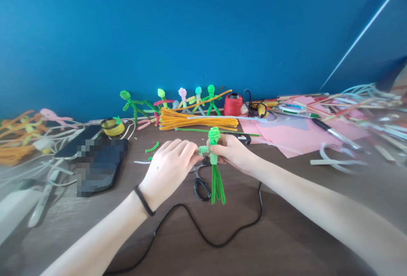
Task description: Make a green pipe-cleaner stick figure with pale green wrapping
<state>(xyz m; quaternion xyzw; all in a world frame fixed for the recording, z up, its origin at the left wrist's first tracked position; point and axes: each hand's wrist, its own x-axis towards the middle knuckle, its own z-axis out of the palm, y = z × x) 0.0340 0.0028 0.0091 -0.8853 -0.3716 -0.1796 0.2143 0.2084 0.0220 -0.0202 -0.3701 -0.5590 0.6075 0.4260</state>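
A green pipe-cleaner figure (pixel 214 157) is held upright above the middle of the table. It has a coiled head, a wrapped body and several straight strands hanging below. My right hand (pixel 233 153) pinches its body from the right, just under the head. At the left, my left hand (pixel 173 161), with a black band on the wrist, has its fingers closed on the end of the figure's wrapped, lighter green arm (pixel 202 150). Those fingertips are partly hidden. Black-handled scissors (pixel 202 188) lie beneath the figure, their blades partly covered by the hands.
Behind the hands lie a bundle of orange pipe cleaners (pixel 197 120) and several small standing figures. Pink paper (pixel 286 138), a marker and sticks are at the right. A black phone-like object (pixel 104 165) and cables lie left; a black cable (pixel 216 245) crosses the front.
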